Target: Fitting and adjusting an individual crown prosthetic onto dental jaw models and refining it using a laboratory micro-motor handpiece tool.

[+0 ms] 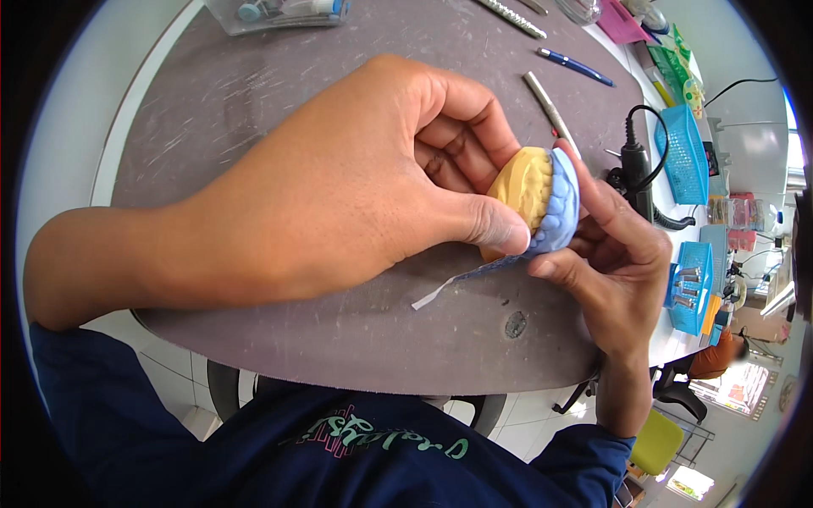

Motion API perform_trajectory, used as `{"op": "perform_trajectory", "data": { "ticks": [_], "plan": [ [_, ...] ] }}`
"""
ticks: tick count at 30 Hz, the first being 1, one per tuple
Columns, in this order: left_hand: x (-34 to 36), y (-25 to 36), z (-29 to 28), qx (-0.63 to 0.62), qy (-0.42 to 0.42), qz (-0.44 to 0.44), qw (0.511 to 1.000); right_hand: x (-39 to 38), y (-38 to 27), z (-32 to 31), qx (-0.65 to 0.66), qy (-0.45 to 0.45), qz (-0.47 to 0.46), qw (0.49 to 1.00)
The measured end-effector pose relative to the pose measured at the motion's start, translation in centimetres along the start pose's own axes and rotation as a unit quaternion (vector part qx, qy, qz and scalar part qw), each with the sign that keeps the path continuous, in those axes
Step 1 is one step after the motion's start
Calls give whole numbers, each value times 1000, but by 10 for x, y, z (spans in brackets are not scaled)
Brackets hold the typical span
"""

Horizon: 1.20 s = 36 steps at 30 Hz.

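My left hand (356, 173) grips a yellow dental cast (521, 182), thumb across its near side and fingers curled behind it. Against it, teeth to teeth, sits a blue dental cast (566, 203), which my right hand (627, 262) holds from the right with thumb and fingers. The two casts are tilted on their side above the table. From their lower edge sticks out a thin blue strip with a white end (430, 296), perhaps articulating paper; its other end is hidden between the casts or behind my left thumb.
Around me is a scratched grey-brown table (279, 347). Beyond my hands lie a silver rod-shaped tool (549, 106), a blue pen (577, 67) and a knurled metal handle (512, 17). A clear container (279, 19) stands far left. Blue baskets (684, 157) and a black corded handpiece (635, 169) are on the right.
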State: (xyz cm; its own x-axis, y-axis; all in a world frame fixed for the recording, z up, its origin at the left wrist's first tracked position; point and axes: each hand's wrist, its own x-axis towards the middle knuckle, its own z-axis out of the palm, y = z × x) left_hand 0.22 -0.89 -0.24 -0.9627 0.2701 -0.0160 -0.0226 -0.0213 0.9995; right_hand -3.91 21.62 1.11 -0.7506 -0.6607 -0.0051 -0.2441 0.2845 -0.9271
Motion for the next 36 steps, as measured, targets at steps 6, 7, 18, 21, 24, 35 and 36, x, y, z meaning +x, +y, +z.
{"op": "perform_trajectory", "data": {
  "ticks": [6, 7, 18, 21, 24, 35, 36],
  "plan": [
    [-2, 5, -6, 25, -76, -25, 996, 2, -3, -2, -44, -22, -23, 999],
    [-3, 6, -7, 23, -76, -33, 996, 2, -3, -3, -50, -25, -25, 998],
    [-7, 1, -3, -116, -54, -61, 990, 11, -1, -4, -167, -21, -136, 976],
    [-8, 0, -2, -108, -37, -55, 992, 11, -4, -3, -162, -13, -129, 978],
    [-9, 2, -1, -58, -24, -39, 997, 7, -6, -1, -158, -11, -89, 983],
    [-9, 2, -5, -7, -54, -11, 998, 2, -5, -1, -203, -6, -113, 973],
    [-10, 2, -4, -2, -53, -5, 999, 1, -5, -1, -203, -2, -112, 973]
  ]
}}
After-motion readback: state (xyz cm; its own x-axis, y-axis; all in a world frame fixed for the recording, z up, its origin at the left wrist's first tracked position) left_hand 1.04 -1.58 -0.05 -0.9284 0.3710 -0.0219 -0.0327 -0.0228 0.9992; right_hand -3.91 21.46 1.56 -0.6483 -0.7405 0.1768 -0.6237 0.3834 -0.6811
